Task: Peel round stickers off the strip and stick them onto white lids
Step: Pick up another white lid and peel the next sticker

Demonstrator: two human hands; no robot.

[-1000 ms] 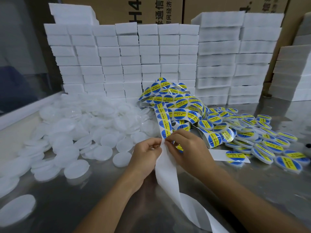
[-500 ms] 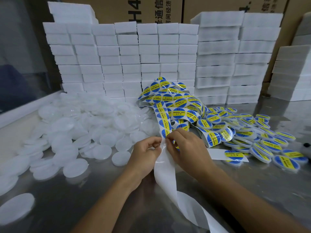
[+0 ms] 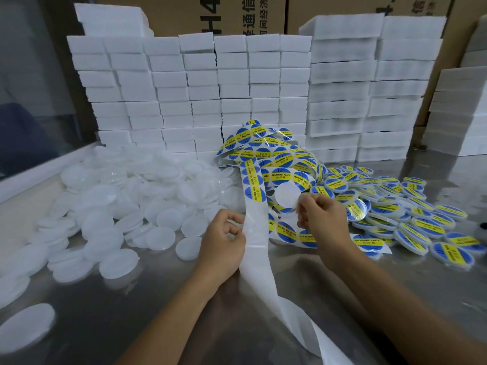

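Note:
A white backing strip [image 3: 257,233] runs from a tangled heap of blue-and-yellow round stickers [image 3: 271,156] down toward me across the metal table. My left hand [image 3: 224,243] grips the strip's left edge. My right hand [image 3: 324,219] pinches a peeled round sticker [image 3: 286,197] by its edge, its white back facing me, lifted to the right of the strip. Plain white lids [image 3: 137,204] lie heaped to the left. Lids with stickers on them [image 3: 411,212] lie piled to the right.
Stacks of white foam blocks [image 3: 210,88] form a wall behind the heaps, with cardboard boxes [image 3: 224,14] behind them. A raised white ledge [image 3: 31,172] borders the steel table [image 3: 329,275] on the left. A lone lid [image 3: 25,327] lies at the near left.
My right hand has pulled a round sticker off the strip and lifted it up and to the right. My left hand still holds the strip.

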